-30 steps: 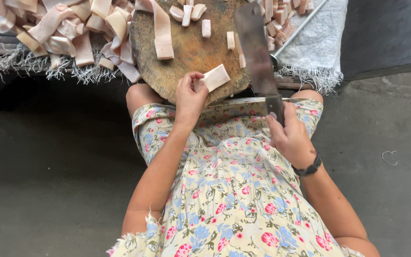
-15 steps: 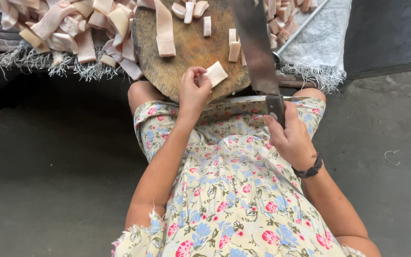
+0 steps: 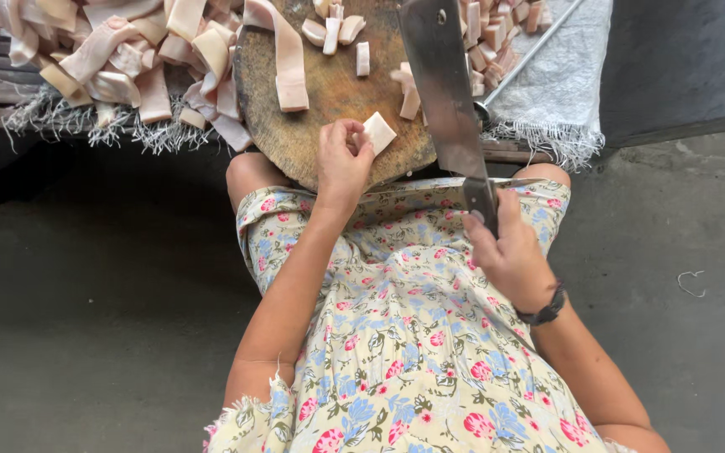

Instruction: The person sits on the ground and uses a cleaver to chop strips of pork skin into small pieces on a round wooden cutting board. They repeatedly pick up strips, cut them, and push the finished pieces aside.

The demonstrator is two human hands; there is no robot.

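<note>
Pale square piece (image 3: pixel 378 132) sits at the near edge of the round wooden chopping block (image 3: pixel 312 109), my left hand (image 3: pixel 341 164) pinching it, fingers curled around its near side. Right hand (image 3: pixel 509 252) is closed around the cleaver's (image 3: pixel 446 92) handle; the blade is tilted, held above the right part of the block, its tip pointing away from me. Long pale strip (image 3: pixel 287 59) lies on the block's left half, well apart from the square piece. Small cut chunks (image 3: pixel 333 29) at the block's far edge, a couple more (image 3: pixel 409 92) just beside the blade. Heap of uncut strips (image 3: pixel 119 50) to the left of the block, on a frayed cloth. More cut chunks (image 3: pixel 497 33) piled to the right of the blade, on a white woven sack (image 3: pixel 564 84). Block rests just past my knees, floral dress (image 3: pixel 404 335) below.
</note>
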